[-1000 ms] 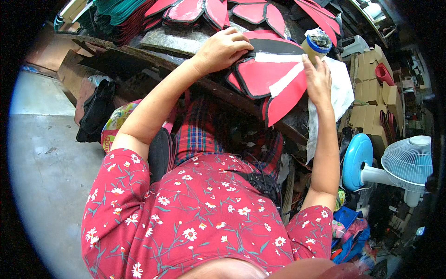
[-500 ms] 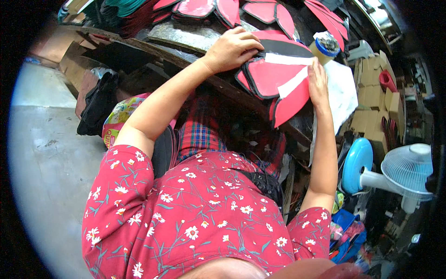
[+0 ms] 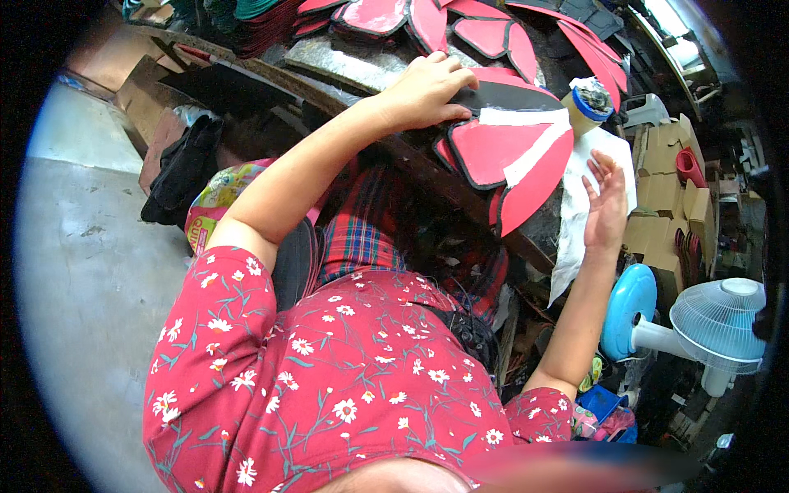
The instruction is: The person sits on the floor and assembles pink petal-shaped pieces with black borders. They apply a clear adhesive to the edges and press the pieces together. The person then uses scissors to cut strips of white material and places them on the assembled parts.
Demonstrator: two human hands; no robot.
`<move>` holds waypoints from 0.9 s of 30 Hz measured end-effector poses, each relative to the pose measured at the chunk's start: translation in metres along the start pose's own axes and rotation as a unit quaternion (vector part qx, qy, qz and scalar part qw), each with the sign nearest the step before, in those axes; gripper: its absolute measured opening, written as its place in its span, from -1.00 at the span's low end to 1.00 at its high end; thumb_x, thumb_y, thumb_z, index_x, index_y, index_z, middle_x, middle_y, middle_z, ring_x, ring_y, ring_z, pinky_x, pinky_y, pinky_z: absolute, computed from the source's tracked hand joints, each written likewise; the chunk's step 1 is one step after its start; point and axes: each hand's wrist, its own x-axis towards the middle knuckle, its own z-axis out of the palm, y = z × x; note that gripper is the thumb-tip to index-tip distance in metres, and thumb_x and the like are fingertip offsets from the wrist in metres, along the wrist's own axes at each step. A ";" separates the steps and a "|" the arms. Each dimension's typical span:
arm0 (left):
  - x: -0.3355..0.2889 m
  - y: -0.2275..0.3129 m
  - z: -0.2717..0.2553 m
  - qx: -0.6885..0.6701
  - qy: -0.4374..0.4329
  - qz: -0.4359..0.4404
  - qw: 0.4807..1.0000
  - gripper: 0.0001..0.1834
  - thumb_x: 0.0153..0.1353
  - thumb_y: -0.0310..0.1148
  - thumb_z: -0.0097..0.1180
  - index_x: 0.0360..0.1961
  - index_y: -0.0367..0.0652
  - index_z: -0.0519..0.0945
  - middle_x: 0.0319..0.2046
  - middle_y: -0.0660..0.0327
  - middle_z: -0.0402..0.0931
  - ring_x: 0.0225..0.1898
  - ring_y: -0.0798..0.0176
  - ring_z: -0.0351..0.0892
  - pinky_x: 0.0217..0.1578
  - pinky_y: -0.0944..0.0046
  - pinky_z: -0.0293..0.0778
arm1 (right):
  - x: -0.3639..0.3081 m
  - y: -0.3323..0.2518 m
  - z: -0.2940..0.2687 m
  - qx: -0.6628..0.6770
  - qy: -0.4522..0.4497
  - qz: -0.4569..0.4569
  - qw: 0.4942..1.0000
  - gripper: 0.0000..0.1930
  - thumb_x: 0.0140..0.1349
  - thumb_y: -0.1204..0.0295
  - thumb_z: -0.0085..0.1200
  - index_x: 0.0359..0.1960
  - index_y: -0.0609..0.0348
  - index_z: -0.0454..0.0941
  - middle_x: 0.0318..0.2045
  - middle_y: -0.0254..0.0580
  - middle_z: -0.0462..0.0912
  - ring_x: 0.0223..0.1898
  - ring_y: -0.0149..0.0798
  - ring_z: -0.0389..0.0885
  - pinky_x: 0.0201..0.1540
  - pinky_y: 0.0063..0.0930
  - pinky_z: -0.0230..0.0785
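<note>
A fanned stack of red, petal-shaped cut pieces with black edges [image 3: 538, 189] lies at the near edge of the workbench. Two white strips [image 3: 526, 117] run along them and meet in a corner at the right. My left hand [image 3: 431, 90] is at the stack's left side, with its thumb and fingers closed on the edge of a black piece [image 3: 514, 99]. Off to the right, my right hand [image 3: 606, 205] hovers apart from the stack, palm turned inward, fingers loosely apart and holding nothing. Behind it hangs a white sheet [image 3: 573, 246].
A jar with a blue rim [image 3: 588, 105] stands just beyond the stack. More red pieces [image 3: 374, 15] are piled along the far side of the bench. Cardboard boxes [image 3: 657, 172] and a blue-and-white fan [image 3: 717, 324] are at the right. A plaid cloth [image 3: 362, 230] covers my lap.
My right hand has come off the right end of the red pieces and moved right and nearer to me. My left hand stays at the stack. The whole view has shifted slightly.
</note>
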 end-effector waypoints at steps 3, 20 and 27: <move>0.002 0.008 -0.006 0.002 0.026 -0.018 1.000 -0.39 -0.10 -0.21 0.41 0.02 -0.12 0.53 -0.12 0.08 0.51 0.00 -0.04 0.47 0.01 0.08 0.43 | -0.024 -0.003 0.006 -0.090 -0.039 -0.051 0.994 -0.49 0.44 0.03 -0.11 0.26 0.09 0.35 0.13 -0.13 0.51 0.19 -0.24 0.41 0.25 -0.21 0.20; -0.004 0.023 -0.087 -0.721 0.024 -0.296 0.626 -0.62 0.25 -0.46 0.16 0.08 -0.33 0.49 -0.13 0.18 0.61 -0.21 0.40 0.66 -0.13 0.39 0.62 | -0.057 -0.013 0.041 -0.073 -0.085 -0.111 0.988 -0.24 0.41 0.21 0.01 0.49 0.04 -0.17 0.04 -0.04 0.56 0.05 -0.27 0.52 0.19 -0.37 0.26; -0.024 0.018 -0.063 -0.728 0.159 -0.296 0.597 -0.59 0.21 -0.45 0.18 0.09 -0.29 0.49 -0.14 0.16 0.60 -0.20 0.33 0.65 -0.09 0.32 0.61 | -0.054 0.004 0.045 -0.072 -0.063 -0.118 0.988 -0.18 0.44 0.09 -0.07 0.49 0.17 -0.30 0.04 -0.07 0.56 0.07 -0.25 0.50 0.24 -0.31 0.25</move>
